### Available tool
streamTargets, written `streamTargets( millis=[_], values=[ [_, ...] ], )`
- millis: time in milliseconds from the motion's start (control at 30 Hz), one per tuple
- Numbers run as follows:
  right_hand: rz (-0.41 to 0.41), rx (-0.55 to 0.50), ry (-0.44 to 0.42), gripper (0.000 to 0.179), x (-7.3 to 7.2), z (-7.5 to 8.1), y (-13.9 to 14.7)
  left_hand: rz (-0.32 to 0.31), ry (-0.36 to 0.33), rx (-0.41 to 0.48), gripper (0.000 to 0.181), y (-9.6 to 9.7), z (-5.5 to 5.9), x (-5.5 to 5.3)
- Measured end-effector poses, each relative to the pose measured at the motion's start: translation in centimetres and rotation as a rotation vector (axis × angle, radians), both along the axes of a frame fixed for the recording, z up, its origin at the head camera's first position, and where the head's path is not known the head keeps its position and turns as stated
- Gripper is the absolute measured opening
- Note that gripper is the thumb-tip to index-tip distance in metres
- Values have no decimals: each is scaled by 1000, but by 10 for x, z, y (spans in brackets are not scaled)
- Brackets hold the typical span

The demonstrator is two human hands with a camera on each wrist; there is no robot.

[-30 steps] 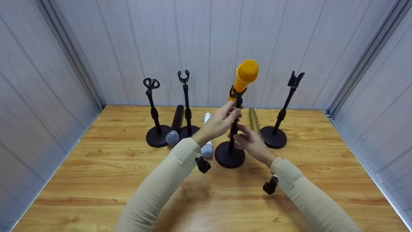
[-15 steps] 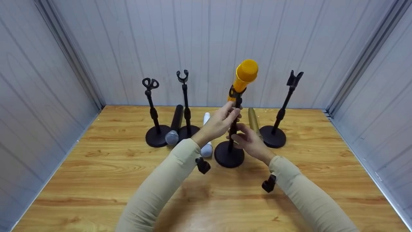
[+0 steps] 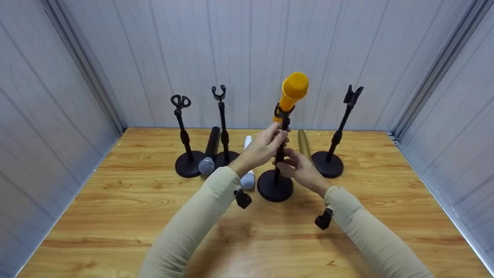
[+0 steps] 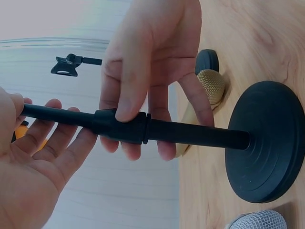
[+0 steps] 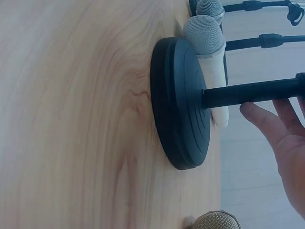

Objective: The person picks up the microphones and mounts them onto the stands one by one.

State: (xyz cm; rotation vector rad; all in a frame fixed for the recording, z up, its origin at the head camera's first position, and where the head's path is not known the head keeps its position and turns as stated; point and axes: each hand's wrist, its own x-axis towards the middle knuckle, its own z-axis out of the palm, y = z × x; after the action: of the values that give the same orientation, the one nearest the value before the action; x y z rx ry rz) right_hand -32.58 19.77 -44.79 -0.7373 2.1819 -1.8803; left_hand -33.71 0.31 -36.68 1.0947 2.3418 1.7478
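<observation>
A pale panelled wall (image 3: 46,127) slants down the left side of the frame, meeting a wood-grain table (image 3: 115,216) that fills the lower part. The ribbed back wall (image 3: 185,50) spans the top, and a matching right wall (image 3: 455,127) closes the right side.

At left centre, a black stand with a two-looped clip (image 3: 185,137) is upright, its round base on the table. Just right of it lies a black microphone (image 3: 212,146), its silver head toward the bottom of the frame. Next comes a stand with a forked clip (image 3: 224,133), then a white microphone (image 3: 247,181) lying down, partly hidden by the left arm.

Right of centre is the gripped stand (image 3: 275,187), its base flat on the table and its pole running upward with a slight lean to the right. In its clip sits the yellow microphone (image 3: 295,87), its long axis sloping from lower left to upper right, head uppermost. The left hand (image 3: 262,146) has thumb and fingers pinched round the upper pole, below the clip; the right hand (image 3: 303,170) curls thumb and fingers round the thicker collar beneath.

Farther right, a gold microphone (image 3: 304,144) lies behind the right hand, beside the base of the rightmost stand (image 3: 339,135), whose pole leans right.
</observation>
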Motion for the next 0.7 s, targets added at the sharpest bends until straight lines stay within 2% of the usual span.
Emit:
streamTargets(
  millis=[233,400,600,700],
  values=[
    [40,8,10,51,0,-1,1,-7,-2,2,29,0,-2,-1],
    [42,8,29,47,-3,0,-1,24,20,-8,28,-2,-2,-2],
    [21,-8,10,44,-5,-4,-2,73,84,-38,26,-1,-4,-2],
    [11,-4,28,42,-6,-5,-2,79,95,-48,27,0,-4,-2]
  ],
)
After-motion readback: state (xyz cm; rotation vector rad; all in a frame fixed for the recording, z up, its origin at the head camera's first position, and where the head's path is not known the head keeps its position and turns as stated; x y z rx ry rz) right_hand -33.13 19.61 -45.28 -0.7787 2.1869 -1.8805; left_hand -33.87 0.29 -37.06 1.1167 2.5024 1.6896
